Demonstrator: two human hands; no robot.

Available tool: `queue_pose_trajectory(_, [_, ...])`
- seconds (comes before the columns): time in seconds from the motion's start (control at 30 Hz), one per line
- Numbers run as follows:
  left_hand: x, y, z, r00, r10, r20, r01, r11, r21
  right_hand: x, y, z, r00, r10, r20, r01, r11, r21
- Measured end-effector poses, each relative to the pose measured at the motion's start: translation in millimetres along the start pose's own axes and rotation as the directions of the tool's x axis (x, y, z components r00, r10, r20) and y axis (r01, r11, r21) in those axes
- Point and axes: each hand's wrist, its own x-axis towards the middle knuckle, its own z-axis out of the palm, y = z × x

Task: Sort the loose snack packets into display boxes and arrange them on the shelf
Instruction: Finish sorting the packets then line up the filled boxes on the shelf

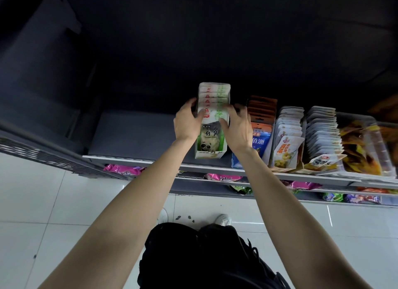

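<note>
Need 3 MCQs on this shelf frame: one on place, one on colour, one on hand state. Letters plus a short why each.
1. Where does the panda display box stand on the shelf?
A. left of the blue packets
B. right of the clear bin
C. on the floor

2. What colour are the packets on the shelf below?
A. white
B. magenta
C. black

3. What are the hands doing?
A. hanging idle
B. both on the green-and-white packets
C. one holding a shoe

Answers:
1 A: the box stands just left of the blue packets.
2 B: the lower packets are magenta.
3 B: the left hand and right hand hold the green-and-white packets from both sides.
</note>
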Motion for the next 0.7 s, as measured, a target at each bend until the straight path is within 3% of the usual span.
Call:
queue_pose_trajectory(0.17, [-1, 2, 0, 0.977, -0.042, 0.209, 0.022, 0.995, 0.097, -11, -5, -1, 0.984, -0.008, 0.176, 0.010, 1.000, -0.008])
queue_pose_trajectory(0.3, [1, -4, -5, 0.952, -0.027, 0.304, -0.001, 0.996, 0.090, -20, -4, -2, 0.981, 0.017, 0.191, -0.018, 1.000, 0.004])
queue_pose_trajectory(0.47, [-8, 4, -4, 0.958, 0.087, 0.275, -0.136, 0.977, 0.165, -32, 0, -4, 0.982, 0.058, 0.180, -0.059, 0.998, -0.001])
queue_pose_trajectory(0.7, [-22, 4, 7, 0.957, 0.110, 0.270, -0.160, 0.973, 0.169, -43, 7, -13, 0.985, 0.098, 0.142, -0.078, 0.987, -0.142])
